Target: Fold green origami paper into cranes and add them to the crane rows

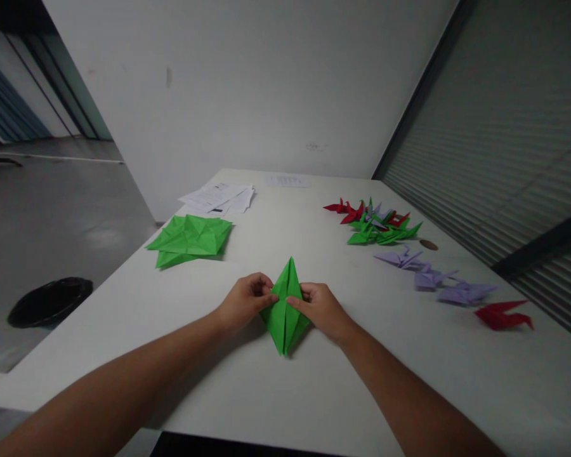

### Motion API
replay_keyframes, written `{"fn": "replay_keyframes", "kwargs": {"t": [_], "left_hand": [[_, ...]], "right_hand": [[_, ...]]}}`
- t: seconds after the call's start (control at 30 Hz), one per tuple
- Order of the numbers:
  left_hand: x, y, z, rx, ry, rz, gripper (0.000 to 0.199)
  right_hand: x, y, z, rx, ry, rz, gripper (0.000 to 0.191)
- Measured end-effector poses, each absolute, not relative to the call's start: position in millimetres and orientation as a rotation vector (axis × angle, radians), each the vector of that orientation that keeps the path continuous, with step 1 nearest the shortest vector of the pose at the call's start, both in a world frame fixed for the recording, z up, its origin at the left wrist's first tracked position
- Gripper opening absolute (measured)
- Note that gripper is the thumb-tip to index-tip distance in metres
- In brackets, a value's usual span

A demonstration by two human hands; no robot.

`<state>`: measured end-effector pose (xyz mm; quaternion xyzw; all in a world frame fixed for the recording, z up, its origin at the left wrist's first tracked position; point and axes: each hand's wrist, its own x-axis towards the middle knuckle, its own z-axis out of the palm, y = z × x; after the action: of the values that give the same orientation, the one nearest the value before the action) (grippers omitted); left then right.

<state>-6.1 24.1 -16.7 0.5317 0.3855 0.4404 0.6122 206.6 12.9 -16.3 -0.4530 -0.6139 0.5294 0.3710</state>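
Note:
Between my hands is a green sheet of origami paper (285, 320), folded into a long diamond with a slit down its middle. One point faces away from me, and the split end points toward me. My left hand (248, 299) pinches its left edge, thumb on top and fingers curled behind. On the opposite edge, my right hand (324, 309) grips in the same way, its thumb lying near the centre slit. The fingertips under the paper are hidden.
Creased green papers (190, 236) lie stacked at the left, before some printed sheets (219, 197). A pile of red, green and purple paper cranes (380, 225) sits back right. Purple cranes (428, 277) and a red crane (503, 315) line the right side. A black bin (50, 301) stands on the floor.

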Motion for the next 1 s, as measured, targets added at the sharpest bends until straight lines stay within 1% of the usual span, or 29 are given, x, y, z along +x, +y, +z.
{"fn": "replay_keyframes", "kwargs": {"t": [0.4,0.63,0.9,1.0], "left_hand": [[-8.1,27.0,-19.7,1.228,0.945,1.021,0.038],[-8.6,27.9,-17.7,1.224,0.963,1.042,0.039],[-9.3,27.7,-23.5,1.394,0.983,1.083,0.031],[-9.5,27.1,-20.2,1.372,0.94,1.123,0.034]], "right_hand": [[210.9,15.1,-17.4,-1.256,-1.569,1.355,0.042],[211.8,15.7,-17.2,-1.233,-1.529,1.385,0.043],[208.2,11.1,-9.8,-1.167,-1.5,1.378,0.04],[207.5,10.1,-8.9,-1.138,-1.498,1.385,0.039]]}}
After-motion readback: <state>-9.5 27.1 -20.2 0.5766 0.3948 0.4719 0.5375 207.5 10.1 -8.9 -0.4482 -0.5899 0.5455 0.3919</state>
